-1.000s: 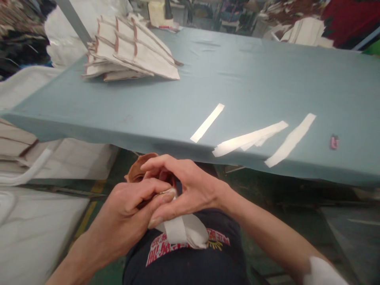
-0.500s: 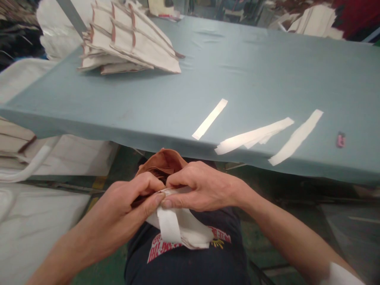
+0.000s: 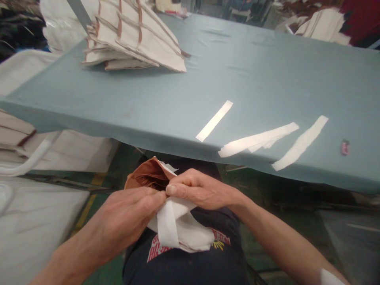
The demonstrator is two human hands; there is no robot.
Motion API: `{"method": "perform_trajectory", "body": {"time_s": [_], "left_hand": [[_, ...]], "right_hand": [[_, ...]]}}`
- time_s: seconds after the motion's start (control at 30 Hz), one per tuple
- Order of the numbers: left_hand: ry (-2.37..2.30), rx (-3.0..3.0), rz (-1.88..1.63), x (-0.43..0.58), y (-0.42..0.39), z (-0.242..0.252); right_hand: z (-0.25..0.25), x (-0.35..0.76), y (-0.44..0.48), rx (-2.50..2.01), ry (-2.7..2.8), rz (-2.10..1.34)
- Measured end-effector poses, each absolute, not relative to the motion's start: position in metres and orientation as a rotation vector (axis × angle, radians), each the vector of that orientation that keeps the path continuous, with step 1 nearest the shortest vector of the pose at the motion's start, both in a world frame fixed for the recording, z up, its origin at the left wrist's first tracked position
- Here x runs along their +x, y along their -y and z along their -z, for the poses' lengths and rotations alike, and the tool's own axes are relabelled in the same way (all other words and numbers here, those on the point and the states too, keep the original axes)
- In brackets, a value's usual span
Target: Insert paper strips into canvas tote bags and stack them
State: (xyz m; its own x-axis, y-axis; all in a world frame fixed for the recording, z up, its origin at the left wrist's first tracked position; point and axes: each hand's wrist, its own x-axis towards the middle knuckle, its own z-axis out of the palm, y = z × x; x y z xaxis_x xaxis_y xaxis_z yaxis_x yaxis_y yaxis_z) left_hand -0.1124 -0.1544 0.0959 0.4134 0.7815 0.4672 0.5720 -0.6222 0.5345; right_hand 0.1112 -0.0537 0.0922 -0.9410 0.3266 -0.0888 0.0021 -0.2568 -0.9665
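Observation:
My left hand [image 3: 130, 215] and my right hand [image 3: 198, 190] meet in front of my chest, below the table's front edge. Both pinch a bundle of white fabric strips [image 3: 178, 225] that hangs over my dark shirt. A folded brown fabric piece [image 3: 147, 180] sticks up behind my fingers, held against the strips. My fingertips are pressed together on the strips' top edge.
A table under a grey-blue cloth [image 3: 237, 79] lies ahead. Three groups of white strips [image 3: 215, 120] [image 3: 258, 139] [image 3: 299, 143] lie near its front edge, a small pink object [image 3: 344, 147] at the right. A stack of cream pieces with brown trim [image 3: 133, 37] sits far left.
My right hand's fingers have flattened and closed down on the strips. The brown piece shows more above my hands. The view has shifted slightly.

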Motion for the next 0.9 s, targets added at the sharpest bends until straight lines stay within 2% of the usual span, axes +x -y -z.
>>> {"method": "perform_trajectory", "body": {"time_s": [0.1,0.27,0.37,0.47,0.73,0.9], "left_hand": [[-1.181,2.419,-0.918,-0.109,0.153,-0.098],[-1.263,2.446,-0.891,-0.104,0.157,-0.102],[-1.244,2.457,-0.875,-0.105,0.158,-0.104],[-1.169,2.485,-0.924,-0.106,0.156,-0.108],[-1.077,2.661,-1.09,-0.099,0.154,-0.11],[-1.001,2.618,-1.228,-0.098,0.149,-0.097]], "right_hand": [[-0.09,0.112,0.057,-0.454,1.956,-2.121],[-0.106,0.12,0.058,-0.43,2.491,-1.358],[-0.113,0.121,0.059,-0.423,2.517,-1.251],[-0.115,0.12,0.062,-0.437,2.419,-1.382],[-0.106,0.12,0.085,-0.653,1.688,-2.138],[-0.093,0.11,0.095,-0.724,1.318,-2.352]]}}
